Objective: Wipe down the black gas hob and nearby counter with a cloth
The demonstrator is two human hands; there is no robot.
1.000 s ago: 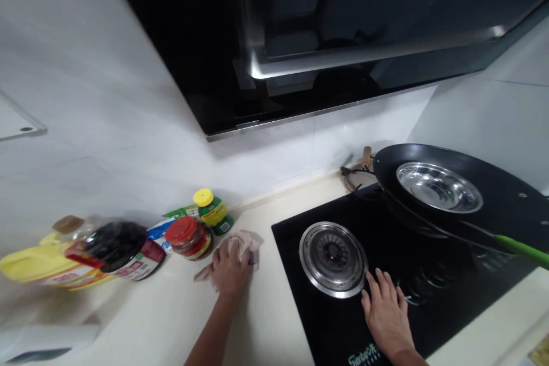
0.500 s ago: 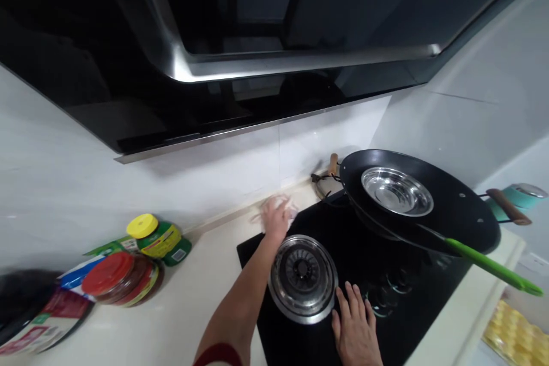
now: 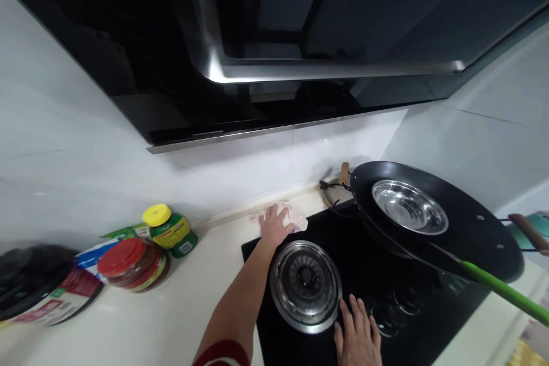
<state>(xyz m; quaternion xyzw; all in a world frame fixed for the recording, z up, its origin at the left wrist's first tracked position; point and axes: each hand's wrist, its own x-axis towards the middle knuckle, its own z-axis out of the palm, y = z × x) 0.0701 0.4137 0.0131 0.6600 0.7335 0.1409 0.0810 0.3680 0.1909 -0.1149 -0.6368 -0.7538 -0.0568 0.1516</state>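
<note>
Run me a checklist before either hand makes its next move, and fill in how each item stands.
1. Left hand on the pink cloth, on the counter strip behind the cooktop: ok.
2. Right hand off the rim of the bare burner: cannot tell; the fingertips are right at its edge.
3. No flame showing at that burner: ok.
4. Control knobs turned off: cannot tell; too dark to read.
5. Green handle kept inside the wok: not ok; it juts past the rim.
6. Yellow-lidded jar apart from the cloth: ok.
</note>
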